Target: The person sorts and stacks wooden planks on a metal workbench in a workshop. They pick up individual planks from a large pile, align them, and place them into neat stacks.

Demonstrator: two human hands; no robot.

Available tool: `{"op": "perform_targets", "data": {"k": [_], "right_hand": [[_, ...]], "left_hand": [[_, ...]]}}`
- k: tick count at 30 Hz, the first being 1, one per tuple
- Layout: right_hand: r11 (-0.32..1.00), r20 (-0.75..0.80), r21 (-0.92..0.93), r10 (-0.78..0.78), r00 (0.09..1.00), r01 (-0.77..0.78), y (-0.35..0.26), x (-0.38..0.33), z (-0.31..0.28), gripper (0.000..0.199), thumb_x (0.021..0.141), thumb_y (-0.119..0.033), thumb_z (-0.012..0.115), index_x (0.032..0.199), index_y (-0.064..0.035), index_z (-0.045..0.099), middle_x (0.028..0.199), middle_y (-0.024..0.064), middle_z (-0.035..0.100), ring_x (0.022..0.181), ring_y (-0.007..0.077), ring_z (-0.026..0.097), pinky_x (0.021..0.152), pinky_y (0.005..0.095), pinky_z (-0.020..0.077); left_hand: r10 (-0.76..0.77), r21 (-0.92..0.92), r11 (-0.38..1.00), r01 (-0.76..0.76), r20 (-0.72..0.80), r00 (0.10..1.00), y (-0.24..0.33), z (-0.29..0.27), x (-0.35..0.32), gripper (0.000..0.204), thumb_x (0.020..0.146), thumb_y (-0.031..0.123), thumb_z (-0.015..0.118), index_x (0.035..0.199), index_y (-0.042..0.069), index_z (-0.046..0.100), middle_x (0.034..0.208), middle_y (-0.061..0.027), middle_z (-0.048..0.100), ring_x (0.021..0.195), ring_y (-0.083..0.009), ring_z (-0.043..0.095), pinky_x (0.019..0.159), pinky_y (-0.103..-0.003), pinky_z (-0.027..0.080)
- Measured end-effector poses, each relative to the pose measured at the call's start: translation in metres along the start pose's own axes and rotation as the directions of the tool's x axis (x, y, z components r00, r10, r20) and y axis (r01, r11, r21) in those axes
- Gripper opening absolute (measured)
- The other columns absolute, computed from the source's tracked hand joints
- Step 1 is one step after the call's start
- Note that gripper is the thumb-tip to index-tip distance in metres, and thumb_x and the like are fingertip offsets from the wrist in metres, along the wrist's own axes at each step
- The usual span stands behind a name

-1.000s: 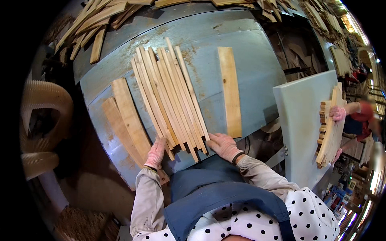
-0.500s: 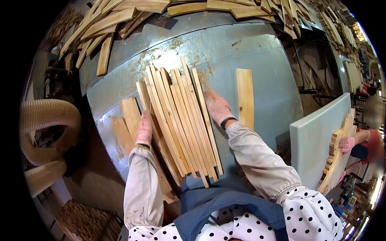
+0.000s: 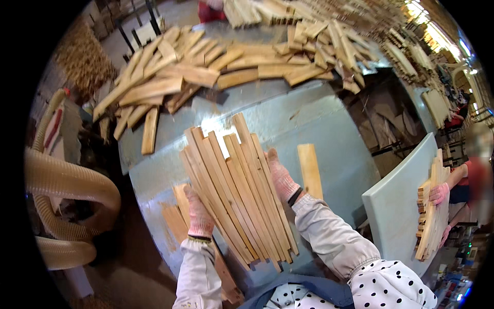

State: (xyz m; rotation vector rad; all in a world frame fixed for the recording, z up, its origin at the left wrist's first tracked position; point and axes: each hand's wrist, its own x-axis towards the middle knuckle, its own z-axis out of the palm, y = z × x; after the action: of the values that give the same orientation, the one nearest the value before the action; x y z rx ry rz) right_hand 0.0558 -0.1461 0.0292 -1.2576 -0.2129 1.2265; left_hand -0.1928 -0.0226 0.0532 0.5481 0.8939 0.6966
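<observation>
- Head view: a worker's gloved left hand (image 3: 199, 219) and gloved right hand (image 3: 282, 177) press from either side on a fan of pale wooden slats (image 3: 236, 190), the bundle squeezed between the two palms.
- Left hand sits at the bundle's 8 o'clock edge, fingers flat against the outermost slat; right hand sits at its 3 o'clock edge, fingers curled onto the slats' side.
- Slats lie side by side, ends uneven, tilted so their far ends point toward 11 o'clock; the near ends overhang toward the worker's lap at 5 o'clock.
- Under the bundle is a grey-blue metal worktable (image 3: 339, 134), scuffed and shiny in patches.
- Just beside the right hand, at its 2 o'clock, a single short board (image 3: 310, 165) lies flat on the table, apart from the bundle.
- At the bundle's 7 o'clock, a few flat boards (image 3: 177, 216) lie partly beneath the left hand and sleeve.
- Well beyond, at 12 o'clock, a loose heap of rough planks (image 3: 231, 67) covers the table's far edge.
- At 9 o'clock, a ribbed beige hose (image 3: 67, 180) curves beside the table.
- At 3 o'clock, another person's gloved hand (image 3: 439, 194) holds a stack of small boards (image 3: 431, 216) against a pale upright panel (image 3: 399, 206).
</observation>
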Motion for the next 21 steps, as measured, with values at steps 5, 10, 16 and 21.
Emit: {"op": "perform_targets", "data": {"k": [5, 10, 16, 21], "right_hand": [[0.950, 0.300, 0.061, -0.311, 0.902, 0.308, -0.160, -0.089, 0.081, 0.098, 0.105, -0.079, 0.018, 0.158, -0.0015, 0.047, 0.151, 0.0096, 0.058, 0.138, 0.0195, 0.051, 0.121, 0.0336, 0.0346], [0.937, 0.448, 0.311, -0.294, 0.844, 0.161, -0.208, -0.139, 0.094, 0.066, 0.110, -0.063, 0.045, 0.120, -0.0030, 0.071, 0.102, 0.0045, 0.073, 0.091, 0.0136, 0.069, 0.085, 0.0317, 0.0568], [0.936, 0.182, 0.062, -0.353, 0.918, 0.347, -0.084, -0.160, 0.032, 0.076, 0.096, -0.029, 0.074, 0.160, -0.0068, 0.040, 0.164, 0.0124, 0.042, 0.152, 0.0232, 0.036, 0.123, 0.0372, 0.0327], [0.991, -0.145, 0.132, -0.017, 0.989, 0.036, 0.077, -0.181, -0.015, 0.092, 0.101, -0.034, 0.071, 0.171, -0.0069, 0.018, 0.171, 0.0159, 0.034, 0.155, 0.0276, 0.035, 0.125, 0.0369, 0.0302]], "left_hand": [[0.247, -0.159, 0.963, -0.216, 0.212, 0.945, 0.089, 0.037, -0.044, 0.075, 0.107, 0.064, 0.047, 0.158, 0.009, 0.045, 0.155, -0.0104, 0.055, 0.141, -0.0302, 0.052, 0.119, -0.046, 0.043], [0.267, -0.105, 0.962, -0.251, 0.547, 0.793, 0.123, 0.059, -0.112, 0.047, 0.102, 0.034, 0.064, 0.139, 0.008, 0.057, 0.146, -0.0168, 0.059, 0.127, -0.0305, 0.064, 0.100, -0.044, 0.058], [0.094, -0.104, 0.993, -0.049, 0.487, 0.869, 0.051, 0.064, -0.145, 0.091, 0.094, 0.015, 0.075, 0.168, 0.014, 0.023, 0.165, -0.0230, 0.036, 0.146, -0.0382, 0.048, 0.114, -0.055, 0.051], [-0.100, 0.180, 0.982, 0.053, 0.263, 0.960, -0.055, -0.027, -0.132, 0.108, 0.096, 0.051, 0.075, 0.172, 0.013, 0.008, 0.178, -0.0095, 0.015, 0.161, -0.0275, 0.024, 0.128, -0.043, 0.028]]}}
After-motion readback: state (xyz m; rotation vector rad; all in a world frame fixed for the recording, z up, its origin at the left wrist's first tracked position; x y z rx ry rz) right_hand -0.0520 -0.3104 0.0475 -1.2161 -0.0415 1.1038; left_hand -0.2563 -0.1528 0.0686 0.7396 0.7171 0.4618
